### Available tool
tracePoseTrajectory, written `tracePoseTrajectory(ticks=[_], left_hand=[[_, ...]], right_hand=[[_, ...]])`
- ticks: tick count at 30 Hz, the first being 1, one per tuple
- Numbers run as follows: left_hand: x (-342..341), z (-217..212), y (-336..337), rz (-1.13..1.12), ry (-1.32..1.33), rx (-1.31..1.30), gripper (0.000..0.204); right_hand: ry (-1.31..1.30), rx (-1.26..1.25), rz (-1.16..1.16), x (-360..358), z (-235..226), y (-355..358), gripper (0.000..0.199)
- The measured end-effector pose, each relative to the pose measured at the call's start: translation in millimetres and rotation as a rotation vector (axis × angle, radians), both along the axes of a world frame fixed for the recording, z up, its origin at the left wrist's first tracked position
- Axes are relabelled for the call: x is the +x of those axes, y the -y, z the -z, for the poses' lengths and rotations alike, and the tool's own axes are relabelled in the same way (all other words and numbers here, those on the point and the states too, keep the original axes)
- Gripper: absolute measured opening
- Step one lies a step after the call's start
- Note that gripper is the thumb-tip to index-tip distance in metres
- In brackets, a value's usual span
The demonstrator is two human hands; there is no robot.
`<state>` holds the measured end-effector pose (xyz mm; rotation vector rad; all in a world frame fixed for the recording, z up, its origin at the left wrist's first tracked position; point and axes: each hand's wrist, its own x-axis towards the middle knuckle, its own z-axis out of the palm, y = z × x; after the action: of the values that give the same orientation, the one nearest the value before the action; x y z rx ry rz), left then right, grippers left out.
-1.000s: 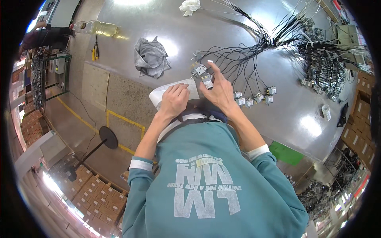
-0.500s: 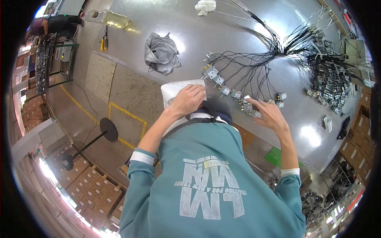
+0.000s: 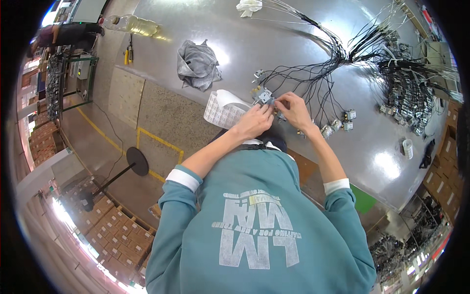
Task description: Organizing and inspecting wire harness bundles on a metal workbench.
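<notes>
Your left hand point(image 3: 254, 121) and right hand point(image 3: 293, 109) meet over one small grey connector block point(image 3: 265, 96) near the table edge, just above the curled sheet of white labels point(image 3: 223, 109). Both hands are closed in a fingertip pinch on that block. It is too small here to tell exactly which finger presses where.

Judging from this, you are working a fiddly part at the end of a thin black wire point(image 3: 313, 78). Keep the block steady with one hand and let the other do the fine work. Hold the wire slack so it does not tug the block sideways. Stay close to the tabletop, so a slip does not drop the part off the edge.

The table point(image 3: 274, 39) is smooth grey metal, glossy enough to throw back bright lamp glare, so small parts will slide on it easily. The wires are thin, black and springy, fanning out from a tied bundle toward a row of more small blocks point(image 3: 338, 125) to your right. The label sheet is papery and curls up at one end. A crumpled grey rag point(image 3: 197, 64), soft and folded, lies farther up the table.
</notes>
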<state>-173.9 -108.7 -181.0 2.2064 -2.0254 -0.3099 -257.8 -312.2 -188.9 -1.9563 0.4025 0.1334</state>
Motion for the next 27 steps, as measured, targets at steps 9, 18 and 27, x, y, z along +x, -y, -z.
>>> tracePoseTrajectory(ticks=[9,18,27], left_hand=[[-1.8,13.1,-10.1,-0.088,0.012,-0.111,0.023],[-2.6,11.1,-9.1,-0.132,-0.031,-0.080,0.025],[-2.6,13.7,-9.6,-0.152,-0.056,-0.094,0.027]], right_hand=[[-0.009,-0.069,-0.056,10.7,23.9,7.9,0.022],[-0.021,-0.100,-0.041,8.7,26.3,2.2,0.021],[-0.076,-0.077,-0.035,8.1,24.9,6.7,0.021]])
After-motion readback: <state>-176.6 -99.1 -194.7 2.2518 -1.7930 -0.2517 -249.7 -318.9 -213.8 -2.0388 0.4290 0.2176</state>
